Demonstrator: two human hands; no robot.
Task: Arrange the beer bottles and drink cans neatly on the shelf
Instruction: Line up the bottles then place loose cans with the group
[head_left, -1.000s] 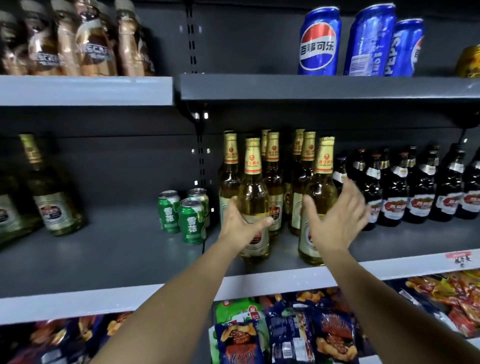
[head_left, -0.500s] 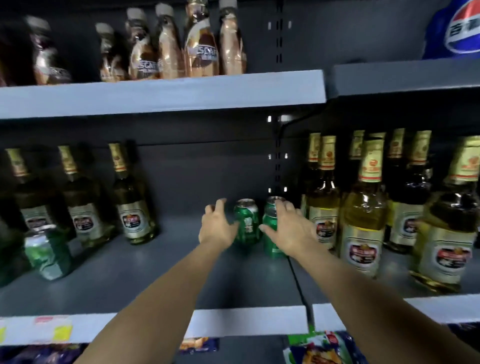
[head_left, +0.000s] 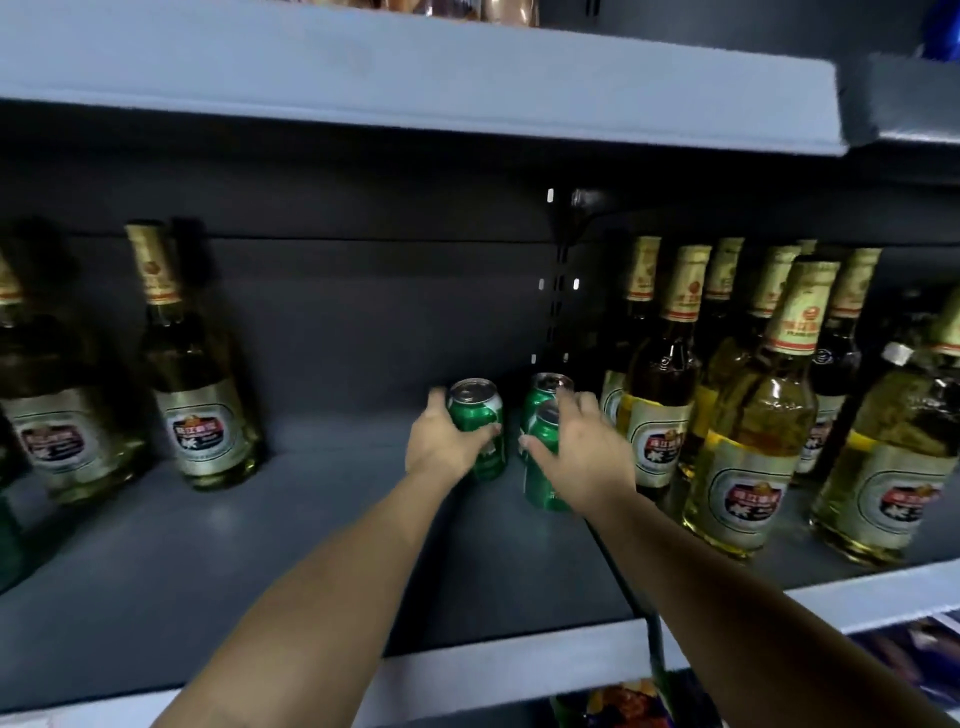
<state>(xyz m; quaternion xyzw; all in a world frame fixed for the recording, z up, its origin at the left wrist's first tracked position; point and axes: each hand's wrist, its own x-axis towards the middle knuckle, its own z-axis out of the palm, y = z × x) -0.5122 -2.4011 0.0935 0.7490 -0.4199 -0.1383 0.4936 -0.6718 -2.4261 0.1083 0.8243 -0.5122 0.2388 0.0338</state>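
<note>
Three green drink cans stand near the middle of the grey shelf. My left hand grips the left can, thumb and fingers curled round its body. My right hand wraps round the front right can. A third can stands just behind it, partly hidden by my fingers. Gold-capped beer bottles crowd the shelf to the right of the cans. Two similar bottles stand at the left.
The upper shelf's front edge hangs low over the cans. A slotted upright divides the back wall behind them. Bare shelf lies between the left bottles and the cans. Snack packets show below the shelf lip.
Both hands left the beer bottles and reached left to the green cans. They now hold one can each, and the view has come closer.
</note>
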